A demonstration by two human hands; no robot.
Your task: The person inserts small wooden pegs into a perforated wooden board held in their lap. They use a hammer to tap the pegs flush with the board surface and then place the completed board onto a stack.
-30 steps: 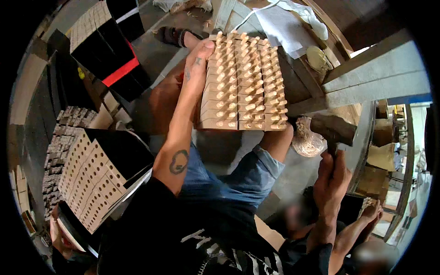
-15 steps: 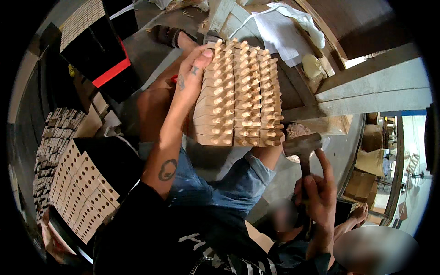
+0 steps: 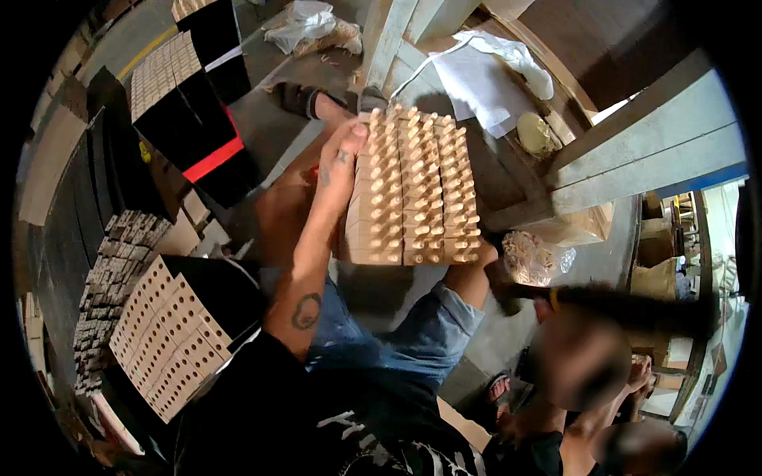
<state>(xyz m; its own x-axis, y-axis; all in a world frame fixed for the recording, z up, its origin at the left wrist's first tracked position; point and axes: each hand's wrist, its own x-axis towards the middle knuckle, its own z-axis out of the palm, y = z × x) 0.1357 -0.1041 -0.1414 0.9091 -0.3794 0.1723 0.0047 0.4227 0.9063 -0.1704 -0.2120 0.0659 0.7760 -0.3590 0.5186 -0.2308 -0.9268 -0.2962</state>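
A stack of pale wooden blocks (image 3: 363, 214) rests over my lap, with rows of fluted wooden dowels (image 3: 421, 186) standing out of its face. At its upper left edge my left hand (image 3: 343, 151) grips the blocks, thumb on top. To the lower right my right hand (image 3: 583, 353), partly smeared, is closed around a hammer (image 3: 619, 305). Its dark handle lies sideways, and its head (image 3: 502, 287) is right of my knee, apart from the dowels.
A bag of dowels (image 3: 530, 258) sits right of the stack. Drilled wooden blocks (image 3: 167, 337) are piled at the lower left, near black boxes (image 3: 178, 119) with a red strip. A white-painted wooden frame (image 3: 635, 143) stands right. Another person's hand (image 3: 637, 373) shows at lower right.
The hammer has swung from upright to sideways, its handle now pointing right. My view has shifted, so the stack appears lower. My left hand keeps its grip.
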